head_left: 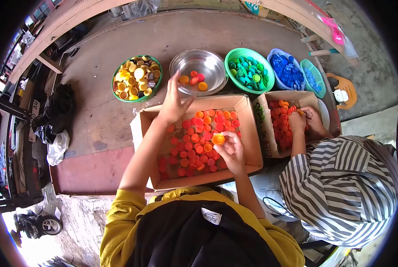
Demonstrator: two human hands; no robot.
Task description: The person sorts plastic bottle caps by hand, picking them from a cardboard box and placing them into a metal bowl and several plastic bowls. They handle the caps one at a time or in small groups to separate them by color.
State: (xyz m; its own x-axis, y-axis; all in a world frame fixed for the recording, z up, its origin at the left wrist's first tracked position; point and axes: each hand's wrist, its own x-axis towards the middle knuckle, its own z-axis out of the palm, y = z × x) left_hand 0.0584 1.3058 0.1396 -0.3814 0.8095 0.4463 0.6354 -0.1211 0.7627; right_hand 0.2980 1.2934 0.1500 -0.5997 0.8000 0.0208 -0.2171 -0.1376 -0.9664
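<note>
My right hand [233, 154] pinches an orange bottle cap [218, 139] over the cardboard box [249, 133]. Red and orange bottle caps [194, 147] lie scattered inside that box. My left hand [175, 104] reaches over the box's far edge, its fingers apart and stretched up at the near left rim of the steel bowl [212, 66]. In the bowl are several red and orange caps [202, 86], one of them right beside my fingertips.
Left of the bowl stands a green basket of yellow and gold caps [138, 72]. To its right are basins of green caps [252, 71] and blue caps [285, 69]. A co-worker in a striped top [341, 178] handles red caps in a smaller box [262, 129].
</note>
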